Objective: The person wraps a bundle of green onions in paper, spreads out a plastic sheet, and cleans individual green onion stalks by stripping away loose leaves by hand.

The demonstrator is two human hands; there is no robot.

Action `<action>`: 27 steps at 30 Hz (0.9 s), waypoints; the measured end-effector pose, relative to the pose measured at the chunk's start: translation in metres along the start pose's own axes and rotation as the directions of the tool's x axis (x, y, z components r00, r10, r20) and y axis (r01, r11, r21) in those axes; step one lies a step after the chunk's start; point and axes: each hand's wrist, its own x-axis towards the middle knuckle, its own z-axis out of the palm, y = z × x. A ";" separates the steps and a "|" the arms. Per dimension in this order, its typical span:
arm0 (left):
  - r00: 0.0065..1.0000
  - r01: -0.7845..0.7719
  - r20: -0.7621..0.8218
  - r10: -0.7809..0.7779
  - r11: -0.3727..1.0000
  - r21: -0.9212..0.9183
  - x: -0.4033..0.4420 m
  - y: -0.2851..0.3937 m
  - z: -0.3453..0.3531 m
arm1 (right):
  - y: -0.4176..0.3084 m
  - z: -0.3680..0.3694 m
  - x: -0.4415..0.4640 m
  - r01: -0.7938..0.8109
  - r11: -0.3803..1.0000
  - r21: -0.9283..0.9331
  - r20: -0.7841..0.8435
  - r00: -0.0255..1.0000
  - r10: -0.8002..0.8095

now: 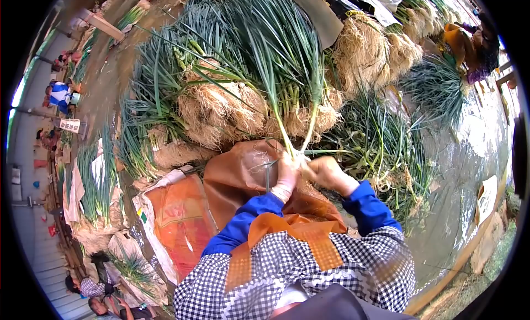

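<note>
My left hand is closed round the white lower stems of a couple of green onions, whose long leaves spread up and away from me. Close beside it, my right hand is curled with its fingertips pinched at the same stems; the exact grip is partly hidden. Beneath both hands, a brown apron covers my lap. Just beyond my knees lie large bundles of green onions with tan, matted roots towards me. To the right is a loose heap of green leaves and trimmings.
An orange-red sack lies at my left. More rooted bundles stand at the far right, near another person. The concrete floor looks wet. Other people sit along the left, past another onion bundle.
</note>
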 end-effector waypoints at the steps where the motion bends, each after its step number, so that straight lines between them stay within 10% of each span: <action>1: 0.972 0.237 0.078 -0.224 0.927 -0.291 0.001 0.011 0.001 | -0.013 -0.012 -0.013 -0.026 0.999 0.023 0.193 0.981 0.021; 3: 0.978 0.208 0.083 -0.192 0.926 -0.316 0.000 0.034 0.004 | -0.015 -0.037 -0.036 -0.043 0.989 0.138 0.427 0.904 -0.020; 5: 0.862 0.475 0.397 -0.314 0.775 -0.418 0.010 0.041 -0.007 | 0.098 -0.008 -0.042 -0.135 0.880 -0.455 0.557 0.728 0.400; 7: 0.669 0.676 0.709 -0.223 0.578 -0.457 0.014 0.056 -0.022 | 0.081 -0.050 -0.023 -0.314 0.635 -0.706 0.134 0.821 0.555; 9: 0.703 0.610 0.689 -0.178 0.649 -0.455 0.015 0.079 -0.027 | 0.111 -0.047 0.019 -0.412 0.893 -0.184 -0.338 0.879 0.336; 11: 0.774 0.409 0.631 0.055 0.717 -0.565 0.006 0.129 -0.025 | 0.101 -0.062 0.074 -0.436 0.888 -0.142 -0.471 0.819 0.327; 13: 0.891 0.163 0.418 0.178 0.733 -0.661 0.013 0.132 -0.045 | 0.101 -0.063 0.125 -0.589 0.743 -0.317 -0.333 0.803 0.495; 17: 0.973 0.039 0.208 0.101 0.813 -0.580 0.021 0.145 -0.056 | 0.110 -0.034 0.160 -0.394 0.827 -0.400 -0.277 0.913 0.300; 22: 0.991 0.076 0.134 0.010 0.781 -0.619 0.024 0.097 -0.065 | 0.086 -0.096 0.088 -0.113 0.714 0.691 -0.387 0.776 0.497; 25: 0.990 0.111 0.138 -0.028 0.753 -0.649 0.033 0.076 -0.057 | 0.120 -0.133 -0.016 -0.408 0.732 0.546 -0.288 0.729 0.621; 27: 0.992 0.122 0.108 -0.062 0.656 -0.745 0.039 0.068 -0.055 | 0.191 -0.125 -0.070 -0.733 0.669 -0.125 -0.529 0.620 0.580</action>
